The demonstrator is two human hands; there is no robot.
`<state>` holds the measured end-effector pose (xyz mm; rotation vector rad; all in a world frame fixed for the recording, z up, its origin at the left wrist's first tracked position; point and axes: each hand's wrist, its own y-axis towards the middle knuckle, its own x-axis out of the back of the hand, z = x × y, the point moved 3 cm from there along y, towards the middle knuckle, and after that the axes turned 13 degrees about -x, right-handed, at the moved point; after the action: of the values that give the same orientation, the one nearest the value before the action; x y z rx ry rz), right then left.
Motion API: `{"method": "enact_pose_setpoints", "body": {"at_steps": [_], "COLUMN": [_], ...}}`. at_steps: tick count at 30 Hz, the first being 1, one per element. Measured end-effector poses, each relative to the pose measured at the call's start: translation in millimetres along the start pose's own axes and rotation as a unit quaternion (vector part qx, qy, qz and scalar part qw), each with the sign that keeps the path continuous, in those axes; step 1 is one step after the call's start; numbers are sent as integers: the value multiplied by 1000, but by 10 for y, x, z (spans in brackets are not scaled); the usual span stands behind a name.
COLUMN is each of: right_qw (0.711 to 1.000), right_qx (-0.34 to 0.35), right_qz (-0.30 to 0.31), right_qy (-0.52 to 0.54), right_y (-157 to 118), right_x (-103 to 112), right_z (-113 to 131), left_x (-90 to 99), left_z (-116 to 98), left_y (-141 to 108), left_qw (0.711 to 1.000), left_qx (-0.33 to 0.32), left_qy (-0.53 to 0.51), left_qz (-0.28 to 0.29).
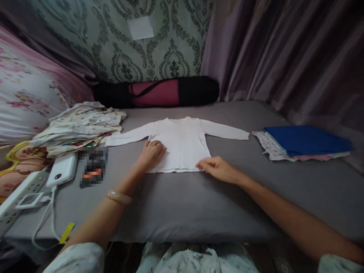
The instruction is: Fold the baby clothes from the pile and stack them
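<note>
A small white long-sleeved shirt (182, 144) is spread flat, its sleeves stretched out to both sides and its neckline pointing away from me. Resting on the left part of its body is my left hand (152, 153), open, palm down, with a bracelet on that wrist. My right hand (217, 167) is at the bottom right corner of the shirt, thumb and fingers closed on the hem there.
Grey sheet (176, 204) covers the surface. Folded clothes (307, 140) lie to the right, a crumpled clothes pile (85, 123) to the left. A power bank (63, 168), power strip (24, 197) and cables sit front left. A long black-and-maroon bag (159, 92) lines the wall.
</note>
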<state>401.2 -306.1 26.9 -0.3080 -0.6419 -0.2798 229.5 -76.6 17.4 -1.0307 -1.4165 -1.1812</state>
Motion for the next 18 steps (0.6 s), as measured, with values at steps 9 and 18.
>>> {"method": "enact_pose_setpoints", "body": {"at_steps": [9, 18], "right_qw": [924, 913], "right_qx": [-255, -274], "right_qz": [-199, -172], "right_qy": [-203, -247], "right_y": [842, 927], "right_x": [361, 321], "right_z": [-252, -275], "left_x": [-126, -100], "left_z": [-896, -1279], "left_y": [754, 514], "left_qw": [985, 931], "left_qx": [-139, -248], "left_qy": [-100, -263], "left_qz": [-15, 53]}}
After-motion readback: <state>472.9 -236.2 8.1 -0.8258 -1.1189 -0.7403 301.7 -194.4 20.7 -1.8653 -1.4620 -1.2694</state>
